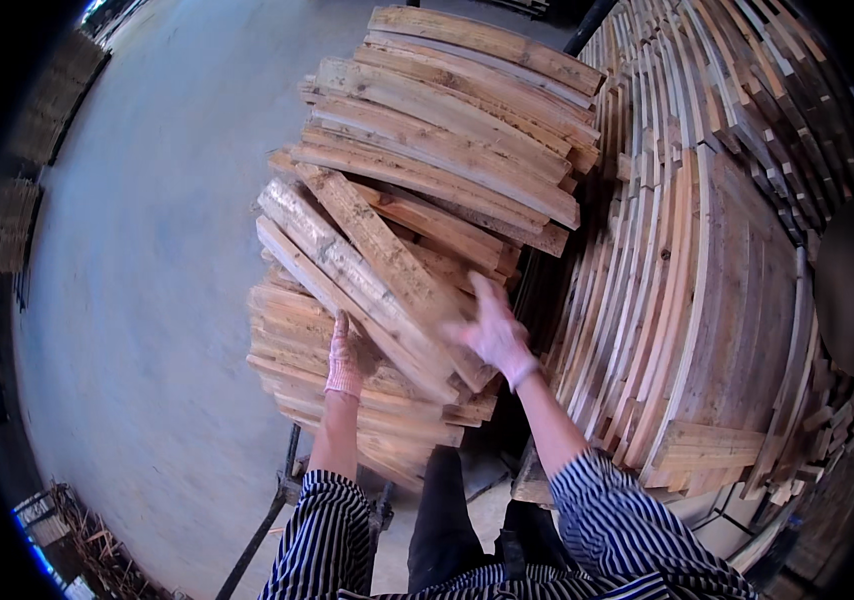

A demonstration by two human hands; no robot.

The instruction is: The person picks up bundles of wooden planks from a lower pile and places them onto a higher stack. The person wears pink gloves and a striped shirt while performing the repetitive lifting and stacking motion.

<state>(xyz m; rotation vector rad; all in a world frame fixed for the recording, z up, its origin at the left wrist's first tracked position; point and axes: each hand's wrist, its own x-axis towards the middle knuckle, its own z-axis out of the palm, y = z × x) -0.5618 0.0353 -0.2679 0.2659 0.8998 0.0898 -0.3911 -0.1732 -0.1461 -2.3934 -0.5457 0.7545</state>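
Observation:
Several rough wooden boards lie askew on a stack in front of me. Among them are a pale narrow board point(312, 268), a lighter weathered plank point(332, 255) and a brown board point(377, 240) slanting across them. My left hand point(344, 362), in a light knit glove, grips the near edge of the pale narrow board; some of its fingers are hidden beneath. Beside the right end of the brown board is my right hand point(499, 335), also gloved. It is smeared by motion, with its thumb and fingers spread; whether it touches the wood I cannot tell.
More boards point(447, 120) are layered at the far side of the stack, and others point(347, 390) at its near side. A tall wall of stacked boards point(667, 260) stands close on the right. Grey concrete floor point(157, 300) stretches along the left; a dark metal bar point(257, 540) sits low in front.

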